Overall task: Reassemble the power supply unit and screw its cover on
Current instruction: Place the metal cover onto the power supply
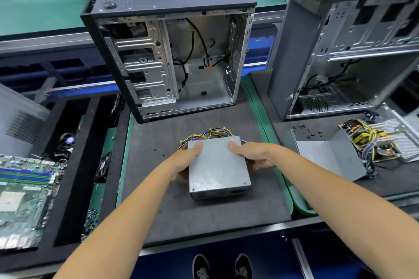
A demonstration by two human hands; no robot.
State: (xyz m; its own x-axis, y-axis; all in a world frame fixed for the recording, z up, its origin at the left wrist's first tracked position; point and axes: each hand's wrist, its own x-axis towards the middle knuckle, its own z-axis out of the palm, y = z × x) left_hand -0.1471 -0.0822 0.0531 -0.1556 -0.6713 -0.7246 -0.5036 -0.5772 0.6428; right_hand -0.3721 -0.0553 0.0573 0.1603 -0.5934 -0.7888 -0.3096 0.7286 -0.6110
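Left hand (184,161) and right hand (251,154) grip opposite sides of the closed grey power supply unit (217,166), thumbs on its top cover, fingers curled under. Unit sits on the dark mat surface (181,210), its yellow-purple cable bundle (208,135) at the far end. Behind stands an open PC case (172,52); right lies a second, opened power supply (362,142) beside loose screws (310,132); left, a motherboard (25,190).

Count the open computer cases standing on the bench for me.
2: one case behind the held power supply, another case at right. A grey panel at far left may be a third.
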